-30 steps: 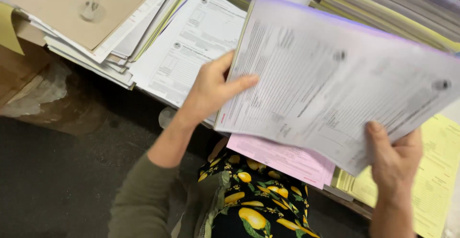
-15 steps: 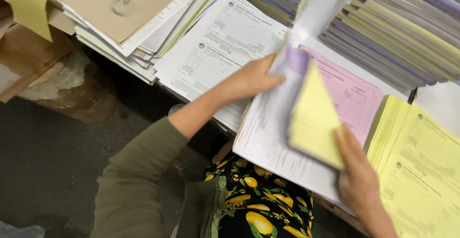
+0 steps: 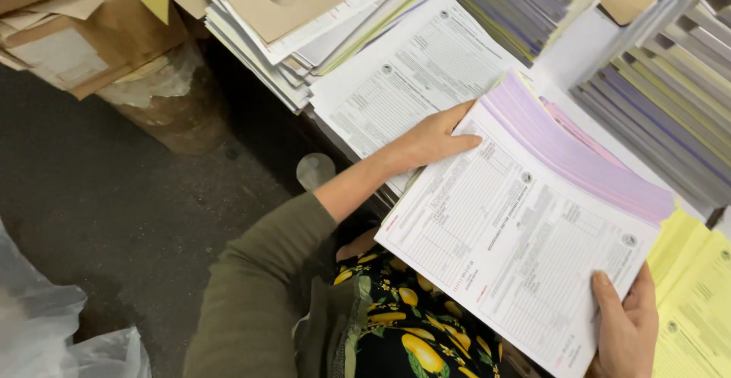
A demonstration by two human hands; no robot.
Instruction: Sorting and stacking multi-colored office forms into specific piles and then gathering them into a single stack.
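Observation:
A thick stack of printed forms (image 3: 518,233) lies across the table edge, white sheet on top, lilac and pink sheets fanned at its far side. My left hand (image 3: 430,140) rests on the stack's upper left corner, fingers flat on the paper. My right hand (image 3: 626,328) grips the stack's lower right corner, thumb on top. Yellow forms (image 3: 697,302) lie just to the right of it.
More white forms (image 3: 411,81) lie beyond my left hand. A brown folder on a paper pile (image 3: 297,5) sits at the top. Staggered coloured stacks (image 3: 662,81) fill the upper right. A cardboard box and drum (image 3: 160,92) stand on the dark floor at left.
The sheets I was flipping, yellow and pink among them, have come down; the stack now lies squared with a white form on top, held at two corners.

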